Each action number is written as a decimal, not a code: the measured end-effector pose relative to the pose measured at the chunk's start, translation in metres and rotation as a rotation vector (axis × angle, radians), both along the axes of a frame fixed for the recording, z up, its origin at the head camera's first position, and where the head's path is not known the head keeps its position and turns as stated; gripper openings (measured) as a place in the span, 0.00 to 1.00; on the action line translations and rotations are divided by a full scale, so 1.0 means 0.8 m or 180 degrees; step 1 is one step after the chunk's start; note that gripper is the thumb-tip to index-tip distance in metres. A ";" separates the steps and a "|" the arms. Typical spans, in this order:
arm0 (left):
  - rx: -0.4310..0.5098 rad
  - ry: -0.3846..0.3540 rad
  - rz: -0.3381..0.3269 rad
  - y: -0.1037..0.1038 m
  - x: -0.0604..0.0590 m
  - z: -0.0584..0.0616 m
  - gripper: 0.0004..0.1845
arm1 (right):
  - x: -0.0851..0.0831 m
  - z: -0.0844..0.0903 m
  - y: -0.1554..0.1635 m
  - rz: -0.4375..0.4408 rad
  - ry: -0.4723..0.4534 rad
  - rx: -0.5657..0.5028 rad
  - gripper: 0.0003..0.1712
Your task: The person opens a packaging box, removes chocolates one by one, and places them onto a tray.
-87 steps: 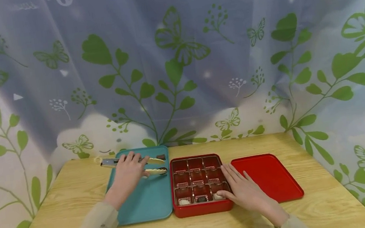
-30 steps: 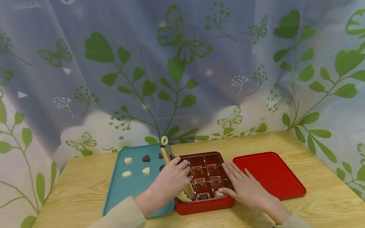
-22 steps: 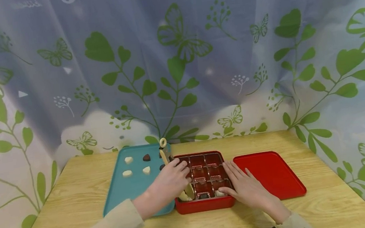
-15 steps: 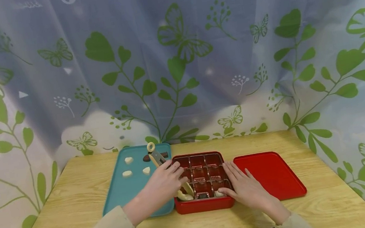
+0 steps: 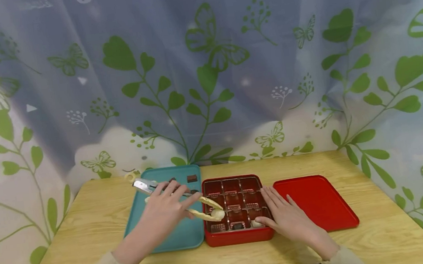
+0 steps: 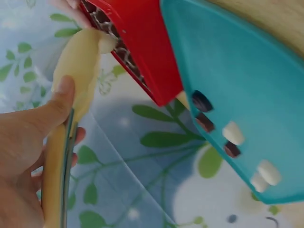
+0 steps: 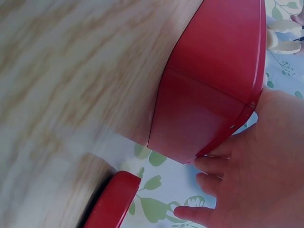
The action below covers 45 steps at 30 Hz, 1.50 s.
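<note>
My left hand [image 5: 163, 210] grips a pair of tongs [image 5: 203, 215] with cream-coloured tips. Between those tips a white chocolate [image 5: 217, 214] is pinched over the left column of the red box [image 5: 240, 236]; the left wrist view shows the white chocolate [image 6: 107, 42] at the tip end. Clear dividers split the box into compartments. A dark chocolate [image 5: 237, 226] sits in the front middle one and a white piece [image 5: 256, 223] in the front right, partly behind my right thumb. My right hand [image 5: 293, 219] rests with straight fingers along the box's right edge.
Left of the box lies a teal tray [image 5: 181, 239], with several dark and white chocolates along its far part, some hidden by my left hand. A red lid [image 5: 315, 203] lies flat to the right. A patterned curtain [image 5: 229, 81] hangs behind the wooden table [image 5: 376, 217].
From the tray, my left hand brought the tongs to the front left compartment, then raised them with the white chocolate that sat there. The tongs' handle end swung left. My right hand stayed put.
</note>
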<state>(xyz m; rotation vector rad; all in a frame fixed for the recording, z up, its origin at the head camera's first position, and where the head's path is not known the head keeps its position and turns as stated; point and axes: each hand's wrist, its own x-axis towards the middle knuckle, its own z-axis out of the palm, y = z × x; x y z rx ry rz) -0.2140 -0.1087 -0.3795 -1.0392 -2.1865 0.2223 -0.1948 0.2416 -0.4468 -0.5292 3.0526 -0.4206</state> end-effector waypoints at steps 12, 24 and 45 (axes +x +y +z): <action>0.0995 -0.0066 0.0170 -0.063 0.004 -0.027 0.29 | 0.000 0.001 0.000 -0.0008 0.0024 0.0002 0.52; 0.0880 -0.0123 0.0882 -0.155 0.013 -0.058 0.31 | 0.002 0.002 -0.001 -0.0028 -0.0013 -0.0019 0.52; 0.0552 -0.0117 0.1013 -0.175 0.014 -0.068 0.47 | 0.002 0.003 -0.001 -0.0027 -0.0020 -0.0047 0.52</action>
